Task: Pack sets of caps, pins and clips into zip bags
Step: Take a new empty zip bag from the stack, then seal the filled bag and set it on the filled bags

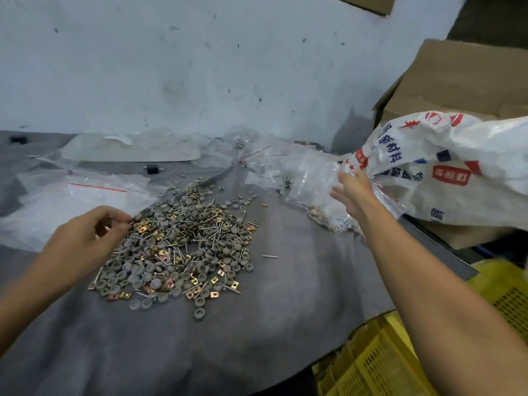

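Here, the fingers (120,217) of the left hand (91,235) are curled in, with their tips drawn close to the thumb at the left edge of the pile of parts (183,244). Whether they pinch a piece I cannot tell. The palm faces down, and the bare forearm runs back toward the lower left corner. The pile lies in the middle of the grey mat (228,338): round grey caps (137,277), thin metal pins (270,256) and square brass-coloured clips (214,294), all mixed together. Empty zip bags (71,195) with red seal lines lie just beyond the left hand. The right hand (354,192) is stretched out flat, its fingers (338,192) straight and slightly apart, touching a heap of filled clear bags (308,178) at the mouth of a white printed woven sack (457,167). Its forearm reaches in from the lower right, above a yellow slotted crate (385,361). A cardboard box (457,81) stands behind the sack.
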